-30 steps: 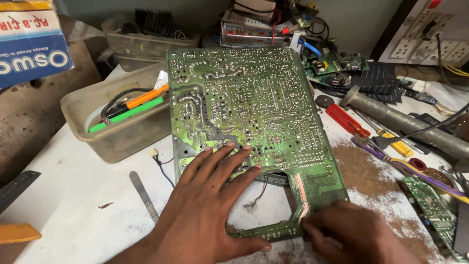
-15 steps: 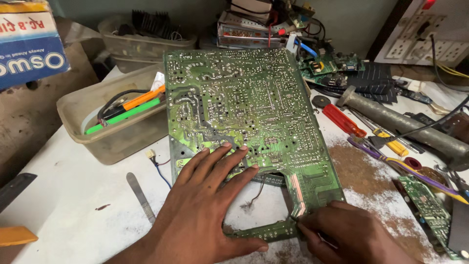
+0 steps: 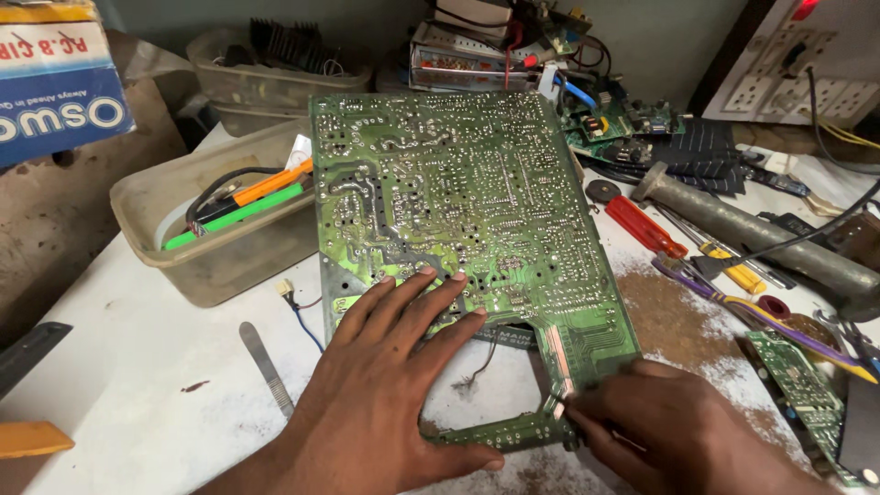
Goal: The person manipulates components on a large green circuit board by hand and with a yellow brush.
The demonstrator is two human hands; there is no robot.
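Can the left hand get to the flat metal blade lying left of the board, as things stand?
Probably yes. The left hand lies flat on the green circuit board, holding nothing. The metal blade lies bare on the white table just beside it, with nothing between.

An electronics repair workshop: circuit boards (image 3: 458,229), screwdrivers (image 3: 646,227) (red-handled), cluttered white workbench (image 3: 137,367).

White workbench (image 3: 137,367), green circuit board (image 3: 458,211), plastic tub (image 3: 220,257), red screwdriver (image 3: 642,225), scalpel blade (image 3: 266,367), brown dust (image 3: 678,321)
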